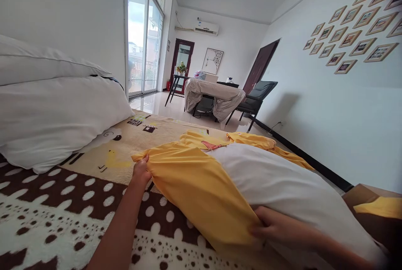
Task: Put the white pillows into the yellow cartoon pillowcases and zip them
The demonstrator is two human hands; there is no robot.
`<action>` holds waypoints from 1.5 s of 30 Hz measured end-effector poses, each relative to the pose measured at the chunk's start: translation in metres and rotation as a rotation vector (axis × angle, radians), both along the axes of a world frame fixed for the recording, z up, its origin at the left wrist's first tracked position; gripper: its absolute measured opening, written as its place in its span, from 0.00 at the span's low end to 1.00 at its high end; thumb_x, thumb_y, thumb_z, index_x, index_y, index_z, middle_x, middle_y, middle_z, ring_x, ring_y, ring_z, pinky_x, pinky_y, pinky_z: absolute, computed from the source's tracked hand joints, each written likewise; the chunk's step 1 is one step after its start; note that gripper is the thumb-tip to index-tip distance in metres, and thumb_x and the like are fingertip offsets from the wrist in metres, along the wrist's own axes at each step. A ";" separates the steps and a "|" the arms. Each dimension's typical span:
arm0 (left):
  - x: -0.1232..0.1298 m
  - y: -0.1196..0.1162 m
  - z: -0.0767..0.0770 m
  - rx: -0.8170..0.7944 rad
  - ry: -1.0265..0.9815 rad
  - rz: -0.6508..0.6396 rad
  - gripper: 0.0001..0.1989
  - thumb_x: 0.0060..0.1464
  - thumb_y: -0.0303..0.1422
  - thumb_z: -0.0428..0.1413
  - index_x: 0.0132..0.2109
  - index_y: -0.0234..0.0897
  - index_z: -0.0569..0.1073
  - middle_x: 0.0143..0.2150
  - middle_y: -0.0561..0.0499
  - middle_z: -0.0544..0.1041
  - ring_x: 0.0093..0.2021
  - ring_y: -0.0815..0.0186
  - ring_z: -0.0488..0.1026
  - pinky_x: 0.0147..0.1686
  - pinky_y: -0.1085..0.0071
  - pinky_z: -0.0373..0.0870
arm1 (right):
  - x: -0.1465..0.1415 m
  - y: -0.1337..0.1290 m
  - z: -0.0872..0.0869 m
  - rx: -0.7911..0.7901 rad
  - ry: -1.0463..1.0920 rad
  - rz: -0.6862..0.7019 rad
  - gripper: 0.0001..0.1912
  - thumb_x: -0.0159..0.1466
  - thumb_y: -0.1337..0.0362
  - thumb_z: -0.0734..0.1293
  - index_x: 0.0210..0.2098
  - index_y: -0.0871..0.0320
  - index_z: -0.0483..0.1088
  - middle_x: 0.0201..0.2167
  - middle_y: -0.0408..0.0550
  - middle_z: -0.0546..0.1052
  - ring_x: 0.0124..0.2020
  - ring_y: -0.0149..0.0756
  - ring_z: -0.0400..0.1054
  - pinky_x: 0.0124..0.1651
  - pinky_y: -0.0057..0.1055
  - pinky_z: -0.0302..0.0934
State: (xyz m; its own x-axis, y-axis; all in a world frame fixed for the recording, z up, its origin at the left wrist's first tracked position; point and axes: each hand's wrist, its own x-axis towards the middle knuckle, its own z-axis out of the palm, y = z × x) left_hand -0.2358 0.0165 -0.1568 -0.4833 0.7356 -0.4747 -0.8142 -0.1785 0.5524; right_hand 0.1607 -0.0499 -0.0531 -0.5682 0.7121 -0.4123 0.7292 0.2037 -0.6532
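The yellow cloth [201, 190] is held taut b/w both hands, above the patterned blanket [109, 196] on the bed. Its far L corner is bunched & pinched by the L hand [142, 172], w/ the fingers [145, 160] closed tight on it. The near R edge is gripped by the R hand [279, 227], fingers narrow around the fabric; exact finger placement can't be told b/c of blur. The white pillow [282, 173] is partly overlapped by the cloth & lies just beside it, R side, near the R forearm. More yellow fabric [254, 139] is spread beyond the pillow's far end. White pillows [59, 115] are stacked at far L, apart from the hands. At far R, a cardboard box [361, 196] is seen w/ a yellow piece [381, 207] at it.

Step in hand, as judged: cloth being stretched & positioned against the pillow. For any further shift, a firm hold at both edges seems called for, w/ even tension, so that folds aren't trapped & the pillow isn't dragged along.
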 end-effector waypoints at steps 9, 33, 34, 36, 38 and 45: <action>-0.005 0.004 -0.011 -0.053 0.002 0.011 0.07 0.59 0.23 0.51 0.40 0.30 0.74 0.28 0.52 0.76 0.26 0.72 0.74 0.32 0.75 0.75 | 0.026 0.033 0.045 -0.186 0.209 -0.226 0.21 0.58 0.48 0.65 0.39 0.59 0.75 0.38 0.48 0.77 0.40 0.41 0.69 0.41 0.32 0.63; -0.011 -0.055 0.025 0.340 0.812 -1.067 0.24 0.47 0.47 0.60 0.42 0.29 0.74 0.36 0.36 0.80 0.38 0.52 0.77 0.27 0.70 0.70 | -0.018 0.094 0.046 -0.171 0.537 -0.310 0.20 0.57 0.54 0.70 0.46 0.56 0.72 0.46 0.51 0.77 0.44 0.42 0.73 0.43 0.32 0.69; -0.002 -0.053 0.027 0.316 0.809 -1.053 0.25 0.48 0.49 0.58 0.39 0.28 0.75 0.35 0.36 0.80 0.37 0.53 0.78 0.26 0.71 0.70 | -0.019 0.094 0.044 -0.179 0.505 -0.335 0.20 0.57 0.54 0.70 0.45 0.56 0.72 0.45 0.51 0.77 0.43 0.41 0.73 0.42 0.32 0.69; 0.015 -0.047 0.033 0.268 0.749 -0.933 0.25 0.49 0.51 0.57 0.38 0.29 0.75 0.34 0.37 0.80 0.34 0.55 0.78 0.23 0.73 0.68 | -0.020 0.092 0.043 -0.185 0.437 -0.384 0.20 0.56 0.52 0.71 0.43 0.57 0.72 0.44 0.51 0.78 0.42 0.40 0.73 0.40 0.31 0.69; 0.028 -0.040 0.037 0.186 0.626 -0.724 0.23 0.48 0.48 0.59 0.39 0.30 0.74 0.31 0.41 0.79 0.29 0.58 0.78 0.18 0.75 0.65 | -0.020 0.088 0.045 -0.198 0.406 -0.385 0.21 0.56 0.49 0.70 0.42 0.57 0.72 0.42 0.51 0.78 0.41 0.41 0.74 0.39 0.31 0.70; 0.044 -0.025 0.036 0.127 0.341 -0.204 0.08 0.49 0.27 0.61 0.39 0.35 0.74 0.32 0.51 0.78 0.24 0.70 0.74 0.21 0.76 0.71 | -0.017 0.073 0.052 -0.309 0.242 -0.053 0.24 0.50 0.57 0.74 0.45 0.59 0.73 0.39 0.49 0.79 0.40 0.44 0.74 0.42 0.35 0.69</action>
